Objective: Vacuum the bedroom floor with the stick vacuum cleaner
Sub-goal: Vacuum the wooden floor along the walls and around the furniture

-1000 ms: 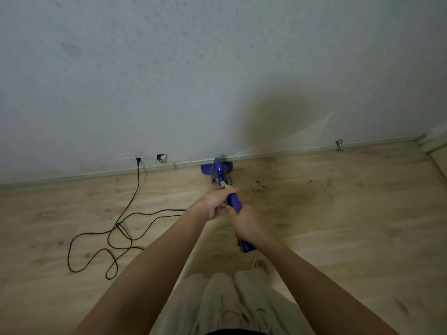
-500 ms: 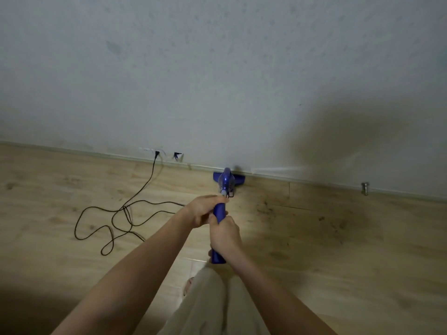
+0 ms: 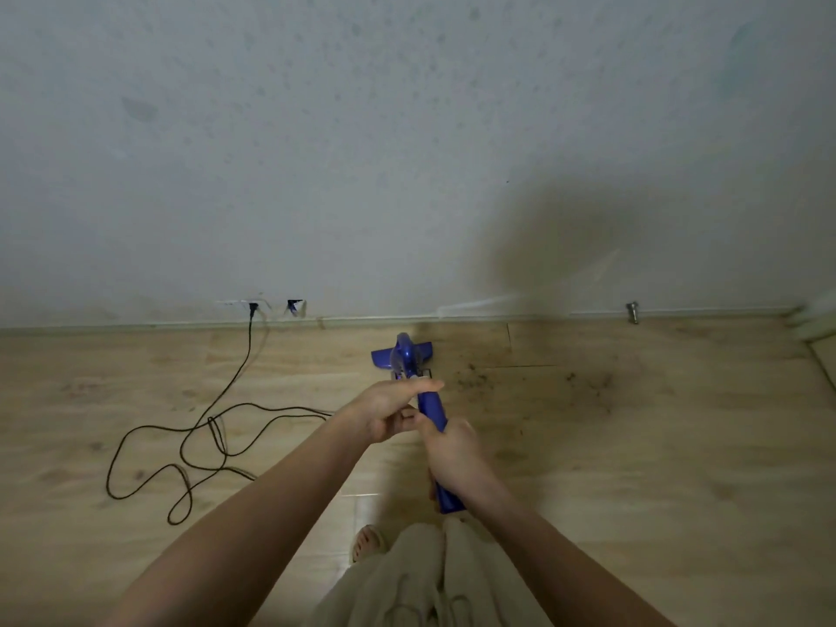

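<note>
A blue stick vacuum cleaner (image 3: 409, 355) stands on the wooden floor (image 3: 633, 445), its head close to the skirting board. My left hand (image 3: 389, 409) grips the blue shaft high up, fingers wrapped over it. My right hand (image 3: 452, 450) grips the shaft lower down, near the handle end. Dark crumbs of dirt (image 3: 479, 377) lie scattered on the floor just right of the vacuum head, with more dirt (image 3: 588, 382) further right.
A black power cord (image 3: 203, 436) runs from a wall socket (image 3: 251, 306) and lies in loose loops on the floor at left. A metal door stop (image 3: 632, 312) stands at the skirting on the right. A grey wall (image 3: 407, 151) fills the upper view. My sandalled foot (image 3: 367, 538) is below.
The view has swung so the wall runs level again. The vacuum head has drawn back a little from the skirting board. Both hands keep their hold on the shaft.
</note>
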Available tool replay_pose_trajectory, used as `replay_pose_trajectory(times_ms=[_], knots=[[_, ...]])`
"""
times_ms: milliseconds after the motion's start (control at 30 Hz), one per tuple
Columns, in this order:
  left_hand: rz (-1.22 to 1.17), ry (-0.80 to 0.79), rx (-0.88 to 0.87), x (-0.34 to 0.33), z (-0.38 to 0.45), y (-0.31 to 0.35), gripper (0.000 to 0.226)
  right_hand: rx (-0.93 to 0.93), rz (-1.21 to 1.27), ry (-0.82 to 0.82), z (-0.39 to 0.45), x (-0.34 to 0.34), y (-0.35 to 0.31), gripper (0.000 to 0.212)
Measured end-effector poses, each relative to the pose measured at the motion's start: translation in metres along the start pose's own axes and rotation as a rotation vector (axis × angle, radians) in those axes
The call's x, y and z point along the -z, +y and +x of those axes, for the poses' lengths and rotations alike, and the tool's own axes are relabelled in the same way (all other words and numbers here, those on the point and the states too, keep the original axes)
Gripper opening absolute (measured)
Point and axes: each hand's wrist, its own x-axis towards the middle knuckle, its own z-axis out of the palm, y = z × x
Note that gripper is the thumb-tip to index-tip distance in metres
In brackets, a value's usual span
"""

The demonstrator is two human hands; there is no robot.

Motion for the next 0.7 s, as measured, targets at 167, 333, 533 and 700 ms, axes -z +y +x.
replay_pose_trajectory(times_ms=[167, 333, 533, 700], knots=[[0.031, -0.010, -0.027, 0.008, 0.001, 0.009, 0.041, -0.008, 0.062, -0.002, 0.013, -0.017, -0.008, 0.038], [0.021, -0.012, -0.028, 0.010, 0.001, 0.018, 0.034, -0.039, 0.091, -0.010, 0.017, -0.015, -0.017, 0.036], [-0.016, -0.023, 0.003, 0.010, 0.000, 0.002, 0.044, -0.009, 0.028, 0.023, 0.009, -0.017, -0.001, 0.030], [-0.023, -0.009, 0.015, 0.013, -0.006, -0.010, 0.048, -0.020, 0.089, -0.002, -0.006, -0.020, 0.005, 0.022]])
